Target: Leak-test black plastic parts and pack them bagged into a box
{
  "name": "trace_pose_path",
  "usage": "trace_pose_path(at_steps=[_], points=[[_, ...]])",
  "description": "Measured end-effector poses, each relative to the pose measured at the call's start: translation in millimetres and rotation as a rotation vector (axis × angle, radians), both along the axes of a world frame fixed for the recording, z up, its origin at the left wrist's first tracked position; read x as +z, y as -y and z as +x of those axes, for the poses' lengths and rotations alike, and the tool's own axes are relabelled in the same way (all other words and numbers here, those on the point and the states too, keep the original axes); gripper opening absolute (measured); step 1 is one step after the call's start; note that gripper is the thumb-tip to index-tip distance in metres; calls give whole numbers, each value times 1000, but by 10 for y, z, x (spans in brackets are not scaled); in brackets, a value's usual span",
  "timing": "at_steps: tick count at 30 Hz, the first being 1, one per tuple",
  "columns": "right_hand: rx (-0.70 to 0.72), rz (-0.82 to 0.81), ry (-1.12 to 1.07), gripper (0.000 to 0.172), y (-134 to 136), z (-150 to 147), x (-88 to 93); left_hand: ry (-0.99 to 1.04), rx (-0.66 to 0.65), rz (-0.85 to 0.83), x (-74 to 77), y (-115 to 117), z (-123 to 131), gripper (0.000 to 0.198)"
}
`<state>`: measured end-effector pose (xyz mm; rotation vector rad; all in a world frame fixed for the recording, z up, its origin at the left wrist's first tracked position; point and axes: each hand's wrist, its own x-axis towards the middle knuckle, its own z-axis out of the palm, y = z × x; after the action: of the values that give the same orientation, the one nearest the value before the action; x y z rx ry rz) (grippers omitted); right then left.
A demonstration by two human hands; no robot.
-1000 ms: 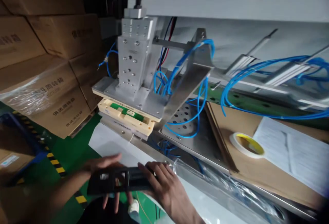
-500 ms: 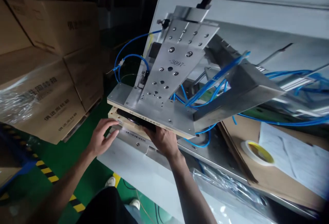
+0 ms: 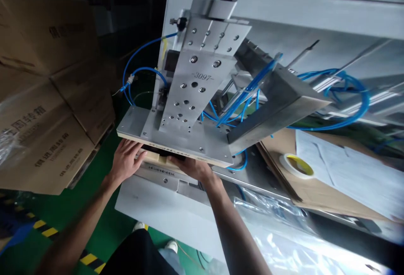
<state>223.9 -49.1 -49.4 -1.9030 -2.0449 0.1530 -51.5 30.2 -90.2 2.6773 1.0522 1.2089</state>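
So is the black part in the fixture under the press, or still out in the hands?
In. The black part lies in the cream fixture beneath the metal plate, left hand and right hand at its edges.

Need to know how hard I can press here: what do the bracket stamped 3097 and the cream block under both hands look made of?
The bracket stamped 3097 looks like bare machined aluminium: matte silver, studded with screw heads. The cream block looks like smooth matte plastic or resin, though it is mostly hidden.
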Motion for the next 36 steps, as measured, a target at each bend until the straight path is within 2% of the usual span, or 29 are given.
trace_pose_path(at_steps=[2, 6, 8, 12, 15, 18, 20, 22, 24, 25, 28, 30, 33, 36], points=[[-45, 60, 59, 42, 110, -35, -46, -13, -2, 21, -26, 2, -26, 32], [-246, 352, 266, 44, 432, -227, -226, 16, 34, 71, -109, 47, -95, 36], [-297, 455, 342, 42, 550, -328, -317, 15, 64, 95, -147, 78, -110, 37], [-304, 492, 336, 44, 578, -437, -403, 1, 106, 94, -160, 91, -102, 39], [-317, 471, 264, 46, 624, -506, -407, -5, 100, 25, -142, 101, -145, 40], [-357, 467, 175, 52, 938, -659, -438, 58, 130, -30, -198, 205, -259, 48], [-342, 473, 108, 51, 1305, -806, -484, 159, 175, -39, -307, 376, -328, 54], [-302, 485, 36, 44, 1749, -939, -538, 254, 202, -22, -448, 669, -330, 54], [-306, 501, -30, 36, 2218, -992, -590, 262, 126, -3, -576, 1089, -217, 46], [-347, 515, -56, 33, 2444, -971, -616, 228, 36, -8, -624, 1333, -112, 39], [-562, 557, -37, 29, 3020, -669, -712, 39, -319, -115, -705, 2078, 358, 26], [-719, 531, 73, 30, 3295, -285, -794, -58, -450, -164, -723, 2486, 728, 31], [-831, 404, 241, 40, 3572, 447, -923, -169, -454, -147, -718, 2880, 1252, 42], [-744, 289, 286, 55, 3767, 1153, -1025, -263, -320, -112, -683, 3081, 1673, 46]])
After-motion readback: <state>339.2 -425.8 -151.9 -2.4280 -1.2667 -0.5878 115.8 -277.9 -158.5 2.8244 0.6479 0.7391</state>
